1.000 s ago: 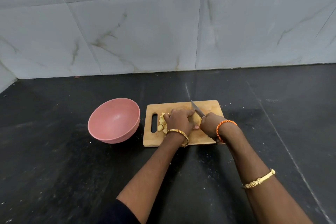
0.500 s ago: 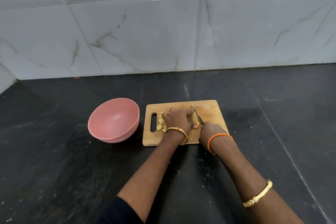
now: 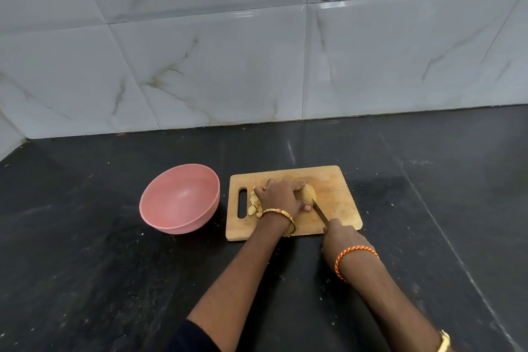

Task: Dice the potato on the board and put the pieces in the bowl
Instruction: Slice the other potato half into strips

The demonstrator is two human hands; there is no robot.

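A: Two hands on the job. Left hand (image 3: 278,194) is curled over the potato (image 3: 308,194), pinning it to the board (image 3: 337,194) so it can't roll under the blade. Right hand (image 3: 341,237) is wrapped round the knife (image 3: 320,211) handle at the board's 5 o'clock corner.

B: Where's the potato exactly?

A: Mid-board, a bit toward 12. Only its right end shows past the knuckles; the rest is under the hand.

B: Axis?

A: Looks like it runs 9 to 3, exposed end facing 3. Judgement only, most of it is covered. The blade runs 5 to 11 with its tip at the potato's near right edge, so it crosses that axis at a slant, which suits slicing off the free end.

B: Cut pieces?

A: Small pile (image 3: 255,203) at the left hand's 9 o'clock, next to the handle slot, on the board. Likely parked there because the bowl (image 3: 160,208) sits just beside the board at 9, a short push away.

B: Anything in the bowl?

A: Nothing visible, pink inside only. Dicing is partway, transfer not begun.

B: Risk?

A: Left thumb (image 3: 307,208) sticks out just beside the blade. Tight.
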